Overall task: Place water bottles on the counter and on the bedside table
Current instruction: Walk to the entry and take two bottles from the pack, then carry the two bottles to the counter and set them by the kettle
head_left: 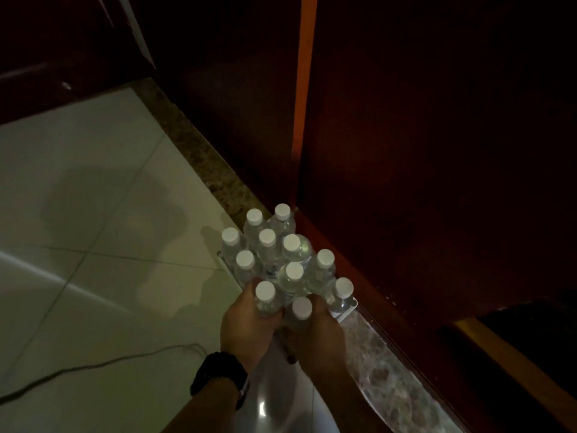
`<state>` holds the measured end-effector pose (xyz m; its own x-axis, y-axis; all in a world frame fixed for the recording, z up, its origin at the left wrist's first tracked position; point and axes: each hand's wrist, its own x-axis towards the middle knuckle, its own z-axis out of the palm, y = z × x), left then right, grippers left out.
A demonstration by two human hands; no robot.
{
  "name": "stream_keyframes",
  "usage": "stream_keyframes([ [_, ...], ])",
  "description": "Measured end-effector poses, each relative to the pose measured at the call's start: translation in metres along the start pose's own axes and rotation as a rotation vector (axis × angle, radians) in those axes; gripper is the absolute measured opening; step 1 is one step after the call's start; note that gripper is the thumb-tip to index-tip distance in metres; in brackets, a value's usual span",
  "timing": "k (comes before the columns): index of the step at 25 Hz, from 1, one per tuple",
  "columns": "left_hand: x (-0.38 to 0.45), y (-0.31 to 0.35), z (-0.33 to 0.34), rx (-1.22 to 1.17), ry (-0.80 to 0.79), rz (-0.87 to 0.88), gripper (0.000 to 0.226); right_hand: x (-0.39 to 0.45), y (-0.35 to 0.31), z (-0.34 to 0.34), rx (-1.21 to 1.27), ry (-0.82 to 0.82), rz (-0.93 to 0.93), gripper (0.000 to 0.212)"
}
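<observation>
A person's two hands close on water bottles (281, 264) standing in a tight cluster of white-capped clear bottles on the floor, seen from above in dim light. The left hand (246, 323) wraps its fingers around the near-left bottle (265, 296), thumb side toward the camera; a dark wristwatch (220, 375) sits on that wrist. The right hand (315, 329) curls around the nearest bottle (301, 309), its fingers hidden behind the plastic. The bottles stand in a shallow white tray (346, 310), whose rim shows at the right corner and along the left side.

The cluster sits hard against the base of a dark reddish wooden cabinet (421, 151), on a speckled stone border strip (199, 151) that runs diagonally along the furniture's foot. An orange-lit vertical edge (303, 89) marks a cabinet corner just behind the bottles. To the left, pale floor tiles (78, 182) lie open and wide, crossed only by shadows and a thin dark cable (93, 367) trailing near the bottom left. A glossy white rounded object (274, 395) lies beneath the forearms; what it is cannot be told.
</observation>
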<state>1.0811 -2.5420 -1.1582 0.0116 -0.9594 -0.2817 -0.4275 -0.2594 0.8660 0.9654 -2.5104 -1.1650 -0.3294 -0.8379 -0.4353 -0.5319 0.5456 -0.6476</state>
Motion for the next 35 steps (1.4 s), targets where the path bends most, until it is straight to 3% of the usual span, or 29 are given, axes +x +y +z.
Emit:
stream_keyframes([
  [4,-0.038,0.082,-0.051,-0.038,0.085,-0.001,0.045,-0.05,-0.068,-0.073,0.074,-0.011,-0.034,0.052],
  [8,-0.09,0.255,-0.156,-0.238,0.148,0.096,0.062,-0.141,-0.195,-0.207,0.296,0.059,-0.167,0.054],
  [11,-0.127,0.415,-0.244,-0.554,0.173,0.199,0.047,-0.213,-0.319,-0.323,0.529,0.091,-0.257,0.051],
  [14,-0.166,0.565,-0.31,-0.824,0.289,0.198,0.047,-0.278,-0.445,-0.437,0.641,0.081,-0.373,0.037],
  [18,-0.215,0.742,-0.386,-1.127,0.328,0.205,0.022,-0.357,-0.58,-0.569,0.725,0.007,-0.459,0.027],
  [23,-0.266,0.876,-0.456,-1.14,0.004,0.25,0.055,-0.437,-0.671,-0.666,0.776,-0.081,-0.46,0.033],
  [28,-0.292,0.933,-0.465,-1.048,-0.335,0.228,0.055,-0.489,-0.701,-0.708,0.833,-0.076,-0.484,0.023],
  [31,-0.303,0.948,-0.451,-0.962,-0.534,0.192,0.042,-0.512,-0.696,-0.721,0.847,0.034,-0.457,0.028],
  [35,-0.33,0.971,-0.427,-0.887,-0.812,0.129,0.044,-0.546,-0.672,-0.742,0.958,0.171,-0.368,0.026],
])
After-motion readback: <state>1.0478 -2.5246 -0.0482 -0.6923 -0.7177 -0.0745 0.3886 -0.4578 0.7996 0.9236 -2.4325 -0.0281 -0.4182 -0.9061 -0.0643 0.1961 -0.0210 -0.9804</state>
